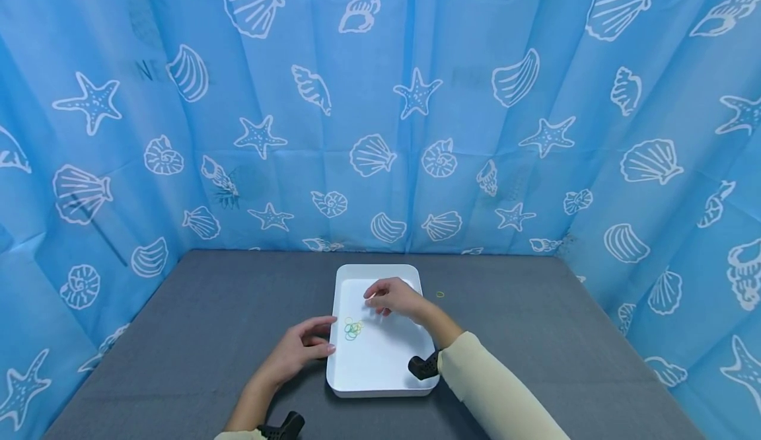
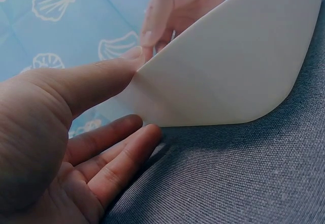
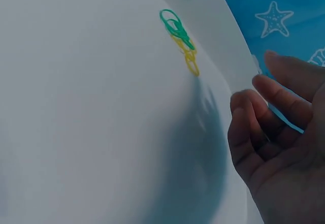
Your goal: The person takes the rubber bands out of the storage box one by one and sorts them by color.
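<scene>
A white rectangular tray (image 1: 386, 370) sits on the grey cloth. Toward its left side lies a small cluster of green and yellow rubber bands (image 3: 179, 31), some overlapping. My left hand (image 1: 295, 352) touches the tray's left side: in the left wrist view the thumb is at the rim and the relaxed fingers are by the outer wall. Over the far half of the tray hovers my right hand (image 1: 397, 296), fingers loosely bent, apart from the bands. I see nothing between its fingers in the right wrist view.
A single yellowish rubber band (image 1: 440, 294) lies on the grey tablecloth (image 1: 511, 321), just right of the tray. Behind the table and along its sides hangs a blue curtain (image 1: 380, 123) printed with white shells and starfish.
</scene>
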Demonstrator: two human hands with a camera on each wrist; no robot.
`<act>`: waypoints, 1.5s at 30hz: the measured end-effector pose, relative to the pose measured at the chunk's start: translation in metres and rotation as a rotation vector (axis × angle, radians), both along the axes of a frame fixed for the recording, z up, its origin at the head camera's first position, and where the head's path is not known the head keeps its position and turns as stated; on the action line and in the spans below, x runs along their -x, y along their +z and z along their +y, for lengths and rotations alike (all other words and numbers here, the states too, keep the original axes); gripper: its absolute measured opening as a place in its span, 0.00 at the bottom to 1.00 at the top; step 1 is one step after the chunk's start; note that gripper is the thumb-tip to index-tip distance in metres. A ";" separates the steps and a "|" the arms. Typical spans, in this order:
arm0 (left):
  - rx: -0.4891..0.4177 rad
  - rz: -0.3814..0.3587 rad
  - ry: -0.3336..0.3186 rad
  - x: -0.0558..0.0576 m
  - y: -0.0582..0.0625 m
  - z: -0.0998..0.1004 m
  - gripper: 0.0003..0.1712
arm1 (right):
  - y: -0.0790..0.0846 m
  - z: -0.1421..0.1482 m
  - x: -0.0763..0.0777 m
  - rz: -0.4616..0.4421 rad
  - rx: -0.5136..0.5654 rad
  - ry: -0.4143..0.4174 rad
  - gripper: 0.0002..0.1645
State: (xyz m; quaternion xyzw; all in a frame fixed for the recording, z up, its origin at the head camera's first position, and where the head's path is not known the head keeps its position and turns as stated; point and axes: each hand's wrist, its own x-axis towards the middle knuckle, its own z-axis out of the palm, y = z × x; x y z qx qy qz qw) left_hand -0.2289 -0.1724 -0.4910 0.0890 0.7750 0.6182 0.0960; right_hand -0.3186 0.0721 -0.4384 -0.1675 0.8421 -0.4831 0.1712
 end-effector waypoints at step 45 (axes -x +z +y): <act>0.002 0.008 -0.007 -0.003 0.005 -0.001 0.33 | -0.015 -0.009 0.001 0.127 -0.286 0.140 0.08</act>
